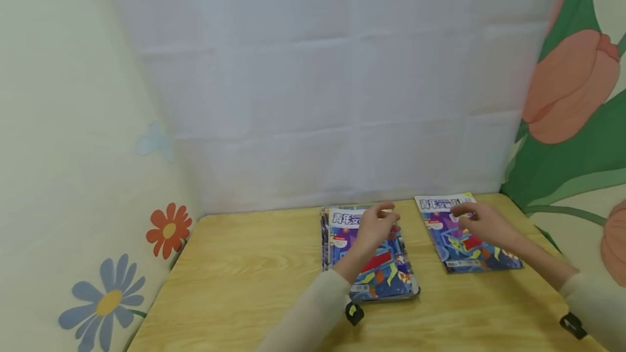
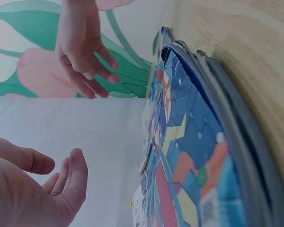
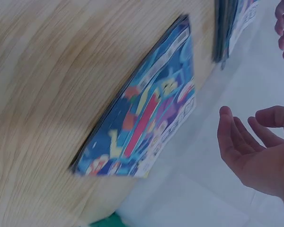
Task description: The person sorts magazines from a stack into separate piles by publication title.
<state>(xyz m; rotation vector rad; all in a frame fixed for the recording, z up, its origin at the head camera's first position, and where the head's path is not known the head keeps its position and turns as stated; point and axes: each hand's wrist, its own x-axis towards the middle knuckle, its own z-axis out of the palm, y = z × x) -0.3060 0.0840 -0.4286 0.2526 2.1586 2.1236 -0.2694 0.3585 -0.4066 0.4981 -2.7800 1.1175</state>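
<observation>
A stack of magazines (image 1: pixel 337 254) lies on the wooden table, its top cover blue and purple with large Chinese characters. Above it hovers my left hand (image 1: pixel 374 228), fingers loosely bent and nothing between them. The left wrist view shows the stack's layered edges (image 2: pixel 227 99) below that hand (image 2: pixel 38 184). To the right, a thinner magazine pile (image 1: pixel 452 238) with the same cover lies slightly turned. My right hand (image 1: pixel 489 225) is raised over it, fingers relaxed and holding nothing. In the right wrist view, a gap separates this hand (image 3: pixel 255 146) from the pile (image 3: pixel 142 113).
The wood-grain table (image 1: pixel 235 265) extends left of the stack. Behind it hangs a creased white cloth (image 1: pixel 313 96). Painted walls stand on both sides, with a red flower (image 1: pixel 169 231) at left and a large tulip (image 1: pixel 572 91) at right.
</observation>
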